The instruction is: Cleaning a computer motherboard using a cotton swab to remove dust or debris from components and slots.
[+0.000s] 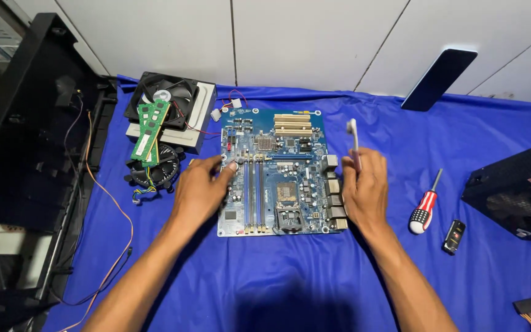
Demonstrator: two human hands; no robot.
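A blue motherboard (278,172) lies flat on a blue cloth (290,276). My left hand (201,190) rests on its left edge, fingers spread and touching the board near the memory slots. My right hand (364,187) is at the board's right edge, beside the port block, and is closed around a white toothbrush (353,136) that points up and away from me. The board's empty processor socket (289,215) sits near its front edge.
Two green memory sticks (149,132) lie on a black fan and drive (173,110) at the back left, above a round cooler (155,169). A black computer case (26,154) stands at left. At right lie a screwdriver (425,206), a small black fob (454,237) and a power supply (517,190).
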